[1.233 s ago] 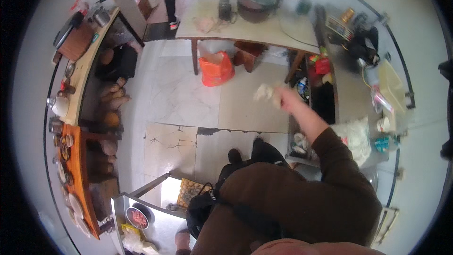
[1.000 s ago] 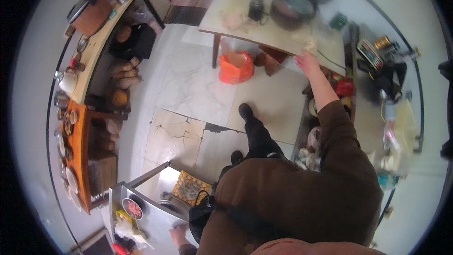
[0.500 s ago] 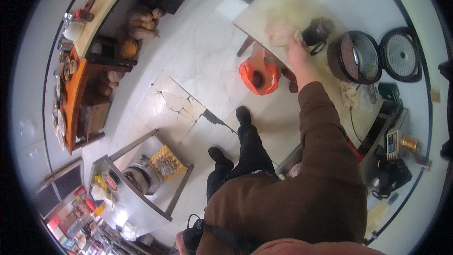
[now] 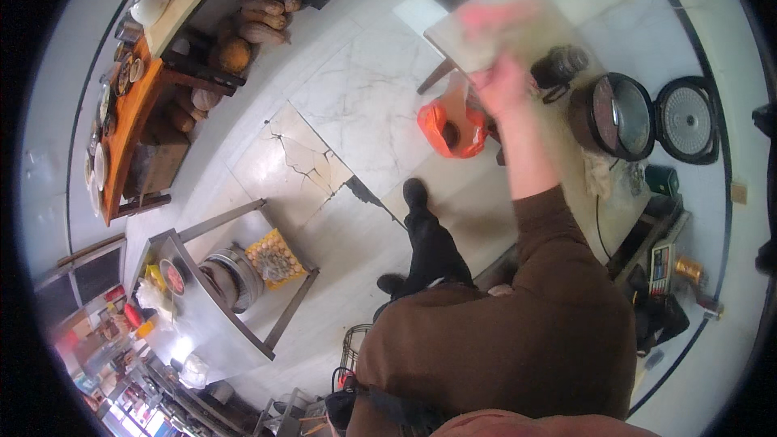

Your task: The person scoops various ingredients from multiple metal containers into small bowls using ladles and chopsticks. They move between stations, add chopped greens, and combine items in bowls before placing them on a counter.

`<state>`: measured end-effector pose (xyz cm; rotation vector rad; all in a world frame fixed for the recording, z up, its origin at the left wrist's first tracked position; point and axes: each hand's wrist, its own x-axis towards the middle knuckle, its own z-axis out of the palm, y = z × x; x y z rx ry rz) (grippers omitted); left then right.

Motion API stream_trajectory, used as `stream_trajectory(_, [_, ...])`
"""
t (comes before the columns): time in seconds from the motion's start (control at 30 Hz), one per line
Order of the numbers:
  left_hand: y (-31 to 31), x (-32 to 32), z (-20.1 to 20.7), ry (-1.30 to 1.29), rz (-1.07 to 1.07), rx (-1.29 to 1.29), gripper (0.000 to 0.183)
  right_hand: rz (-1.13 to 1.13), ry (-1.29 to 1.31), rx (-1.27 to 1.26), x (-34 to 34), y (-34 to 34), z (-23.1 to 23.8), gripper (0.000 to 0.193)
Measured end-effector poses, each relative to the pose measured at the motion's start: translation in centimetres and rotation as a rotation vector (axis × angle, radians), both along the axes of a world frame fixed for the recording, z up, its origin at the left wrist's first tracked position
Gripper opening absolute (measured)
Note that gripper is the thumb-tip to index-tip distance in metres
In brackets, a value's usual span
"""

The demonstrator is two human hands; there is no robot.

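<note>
My right hand [image 4: 503,85] reaches over the pale tabletop [image 4: 557,133], near its far left corner, and is smeared by motion. Under its fingers is a pale blurred bundle [image 4: 479,50] that looks like a crumpled cloth. A pinkish-red smear [image 4: 498,20] shows just beyond; what it is cannot be made out. To the right of the hand stands a dark, shiny jug-like vessel [image 4: 560,65]. Farther right sits a dark rice cooker [image 4: 597,116] with its lid [image 4: 686,120] raised. My left hand is outside the picture.
An orange-red plastic bag [image 4: 453,128] hangs or stands beside the table's left edge. A metal stand [image 4: 212,295] with a steel pot [image 4: 235,279] is at lower left. A long wooden shelf [image 4: 129,137] holds dishes, with squashes [image 4: 263,20] below. The floor has cracked tiles [image 4: 303,162].
My right hand has moved toward the table's left edge, with the pale bundle farther off. My sleeve has ridden up the forearm. My left hand has dropped out of sight. The whole view has shifted slightly.
</note>
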<state>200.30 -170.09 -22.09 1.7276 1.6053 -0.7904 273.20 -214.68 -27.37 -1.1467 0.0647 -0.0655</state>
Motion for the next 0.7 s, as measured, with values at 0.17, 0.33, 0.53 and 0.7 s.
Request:
stream_trajectory(0.17, [-0.2, -7.4, -1.5, -0.188, 0.140, -0.051, 0.034, 0.664, 0.376, 0.788, -13.0, 14.3, -0.9, 0.035])
stream_trajectory(0.33, [1.3, -10.4, -2.6, -0.549, 0.358, -0.081, 0.034, 1.192, 0.648, 0.999, -26.7, 26.7, 5.0, 0.036])
stream_trajectory(0.53, [5.4, -7.6, 0.5, -1.283, 0.734, -0.295, 0.056, 1.374, 0.918, 0.475, -45.9, 38.2, 12.9, 0.056])
stream_trajectory(0.7, [7.1, -10.6, 3.4, -1.677, 0.689, -0.759, 0.049, 2.034, 0.292, -0.491, -62.8, 47.1, 12.8, 0.031])
